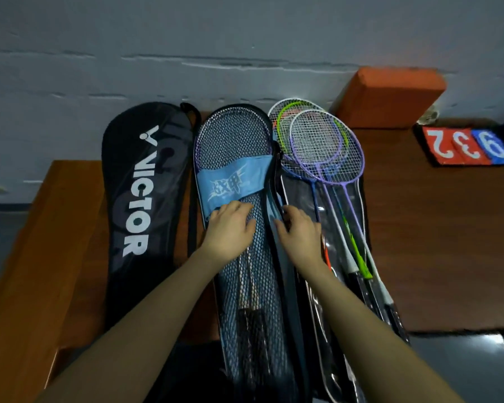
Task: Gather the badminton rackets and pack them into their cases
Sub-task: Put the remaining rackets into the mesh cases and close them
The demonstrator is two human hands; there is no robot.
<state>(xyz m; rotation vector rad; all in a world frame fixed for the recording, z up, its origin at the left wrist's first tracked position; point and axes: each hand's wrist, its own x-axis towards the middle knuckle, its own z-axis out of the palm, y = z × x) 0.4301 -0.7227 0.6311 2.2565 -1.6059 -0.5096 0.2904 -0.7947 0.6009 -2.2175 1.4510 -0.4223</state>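
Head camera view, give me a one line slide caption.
Left hand flat on the blue mesh racket case, right hand at its zipper edge, loose rackets alongside.

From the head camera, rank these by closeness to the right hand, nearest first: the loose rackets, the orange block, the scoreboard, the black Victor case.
From the right hand:
1. Loose rackets, just beside it on the right.
2. Black Victor case, across to the left, past the mesh case.
3. Orange block, back right against the wall.
4. Scoreboard, far right.

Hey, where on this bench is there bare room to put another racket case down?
Bare wood lies right of the loose rackets, below the score flip cards, and in a narrower strip left of the black Victor case. The middle is crowded: mesh case, both hands.
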